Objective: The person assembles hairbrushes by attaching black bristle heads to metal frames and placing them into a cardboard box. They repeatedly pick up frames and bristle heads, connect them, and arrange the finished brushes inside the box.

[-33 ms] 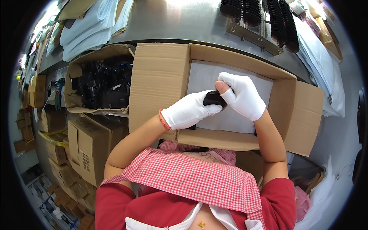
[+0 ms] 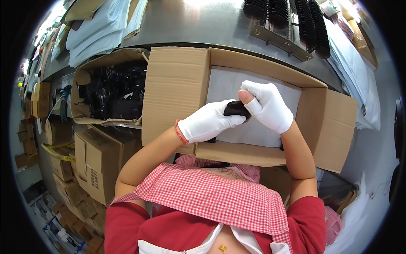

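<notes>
Both my hands wear white gloves and meet above an open cardboard box [image 2: 340, 127]. My left hand [image 2: 208, 122] is closed around a glossy black rounded piece [image 2: 236, 109], its fingers above and its thumb below. The piece's exact kind cannot be made out. Against its right end rests my right hand [image 2: 269, 106], fingers curled in and the bare thumb tip laid over them. Whatever that hand may pinch is hidden. White sheet material [image 2: 226, 82] lines the box beneath, and a bit of something black shows below my left hand.
To the left, a smaller carton [image 2: 80, 112] holds many shiny black pieces [image 2: 112, 93]. Behind, a metal table [image 2: 182, 25] carries white sheets [image 2: 99, 34] and a rack with rows of black discs [image 2: 302, 25]. Stacked cartons [image 2: 101, 165] stand at the lower left.
</notes>
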A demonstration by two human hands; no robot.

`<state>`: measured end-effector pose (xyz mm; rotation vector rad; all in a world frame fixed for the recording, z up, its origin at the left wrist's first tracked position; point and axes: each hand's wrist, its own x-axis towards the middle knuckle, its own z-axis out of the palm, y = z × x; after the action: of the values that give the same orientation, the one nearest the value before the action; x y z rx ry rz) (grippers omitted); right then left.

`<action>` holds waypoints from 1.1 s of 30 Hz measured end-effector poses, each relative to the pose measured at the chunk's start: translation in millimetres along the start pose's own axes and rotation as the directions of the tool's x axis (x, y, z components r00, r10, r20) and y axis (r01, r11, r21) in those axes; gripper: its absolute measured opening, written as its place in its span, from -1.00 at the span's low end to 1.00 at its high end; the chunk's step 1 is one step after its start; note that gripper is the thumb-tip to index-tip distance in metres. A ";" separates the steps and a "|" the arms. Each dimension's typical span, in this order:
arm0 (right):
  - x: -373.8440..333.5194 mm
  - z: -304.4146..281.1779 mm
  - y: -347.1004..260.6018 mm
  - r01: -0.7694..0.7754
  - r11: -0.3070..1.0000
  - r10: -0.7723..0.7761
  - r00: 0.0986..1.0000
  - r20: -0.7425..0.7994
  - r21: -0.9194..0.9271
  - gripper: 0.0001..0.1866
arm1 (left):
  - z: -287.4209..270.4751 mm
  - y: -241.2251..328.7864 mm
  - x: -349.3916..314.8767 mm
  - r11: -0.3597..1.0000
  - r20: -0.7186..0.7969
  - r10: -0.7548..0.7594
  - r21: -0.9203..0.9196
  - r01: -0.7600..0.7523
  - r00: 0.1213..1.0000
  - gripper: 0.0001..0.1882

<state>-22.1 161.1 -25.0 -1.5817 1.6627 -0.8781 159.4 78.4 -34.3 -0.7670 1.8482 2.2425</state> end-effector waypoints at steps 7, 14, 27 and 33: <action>5.9 21.6 22.8 -0.080 0.943 0.067 0.996 0.053 0.322 -0.59 | 6.7 -21.4 -1.5 0.984 -0.078 -0.036 -0.175 0.022 0.996 -0.78; 29.4 41.7 61.0 0.428 0.617 -0.566 0.824 0.006 -0.660 -0.69 | 32.7 -44.8 18.6 0.696 -0.227 -0.202 -0.718 -0.023 0.953 -0.77; 144.8 65.5 -70.2 0.401 0.871 -0.469 0.852 -0.234 -0.284 -0.31 | 6.0 -117.2 92.4 0.085 -0.123 0.240 0.991 0.106 0.963 -0.70; 109.9 60.1 -17.0 0.347 0.877 -0.418 0.893 -0.168 -0.333 -0.18 | 8.5 -83.8 95.7 -0.162 -0.096 -0.579 0.987 0.002 0.809 -0.54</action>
<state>33.1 49.4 -45.9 -2.1407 1.7308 -1.0922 109.1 86.1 -151.2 -0.2487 2.0194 0.1164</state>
